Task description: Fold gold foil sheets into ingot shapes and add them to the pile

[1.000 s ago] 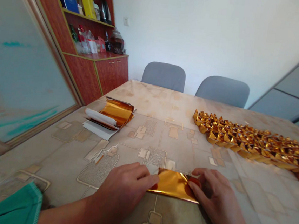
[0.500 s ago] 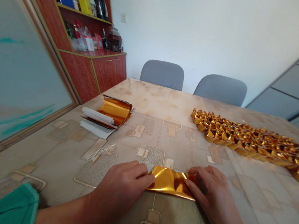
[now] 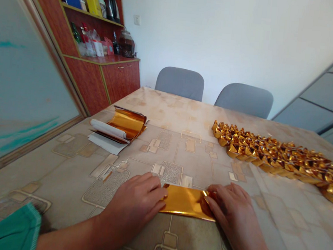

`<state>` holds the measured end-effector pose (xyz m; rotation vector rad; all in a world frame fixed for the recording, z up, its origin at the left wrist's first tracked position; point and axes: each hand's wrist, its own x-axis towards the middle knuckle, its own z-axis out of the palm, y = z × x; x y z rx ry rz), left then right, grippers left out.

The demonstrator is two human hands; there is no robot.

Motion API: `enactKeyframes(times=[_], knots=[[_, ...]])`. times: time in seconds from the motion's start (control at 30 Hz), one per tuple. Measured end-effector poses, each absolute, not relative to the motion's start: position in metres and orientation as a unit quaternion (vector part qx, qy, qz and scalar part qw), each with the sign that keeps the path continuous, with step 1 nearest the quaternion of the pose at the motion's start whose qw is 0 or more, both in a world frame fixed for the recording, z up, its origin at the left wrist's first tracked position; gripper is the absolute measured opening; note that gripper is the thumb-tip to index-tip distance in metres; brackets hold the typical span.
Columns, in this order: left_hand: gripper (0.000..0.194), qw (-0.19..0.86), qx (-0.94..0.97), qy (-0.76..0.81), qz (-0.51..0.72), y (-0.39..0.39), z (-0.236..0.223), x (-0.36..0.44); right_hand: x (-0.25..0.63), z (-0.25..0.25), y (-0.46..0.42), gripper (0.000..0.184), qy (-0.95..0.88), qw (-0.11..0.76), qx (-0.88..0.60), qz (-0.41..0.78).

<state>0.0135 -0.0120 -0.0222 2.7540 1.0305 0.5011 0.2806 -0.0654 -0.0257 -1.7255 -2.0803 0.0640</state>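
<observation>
A folded strip of shiny gold foil paper [image 3: 187, 201] lies crosswise on the patterned tablecloth [image 3: 171, 229] in front of me. My left hand [image 3: 138, 201] grips its left end, thumb and fingers closed over the edge. At the other end my right hand [image 3: 230, 208] pinches the strip between thumb and curled fingers. Between the two hands the foil is flat and smooth, with a crease near the right fingertips. Both end edges are covered by my fingers.
A stack of curled gold sheets with white backs [image 3: 119, 128] lies at the left. Rows of folded gold foil pieces [image 3: 278, 159] stretch along the right. Two grey chairs [image 3: 180, 82] stand behind the table, and a red-brown cabinet [image 3: 121, 75] is at the back left.
The foil strip has gone from wavy and buckled to flat and taut. My left hand has shifted slightly left and up; my right hand has barely moved.
</observation>
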Motion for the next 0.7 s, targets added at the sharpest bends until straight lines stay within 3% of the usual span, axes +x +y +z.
enactKeyframes(times=[0.47,0.57,0.7], knots=[[0.017,0.074,0.926,0.311,0.2,-0.013,-0.019,0.018,0.275,-0.02,-0.064,0.024,-0.78,0.198,-0.593,0.022],[0.033,0.087,0.954,0.214,0.193,-0.02,-0.015,0.022,0.276,-0.021,-0.064,0.023,-0.785,0.197,-0.587,0.019],[0.051,0.189,0.962,0.148,0.129,-0.029,-0.008,0.023,0.278,-0.024,-0.064,0.023,-0.79,0.197,-0.581,0.008]])
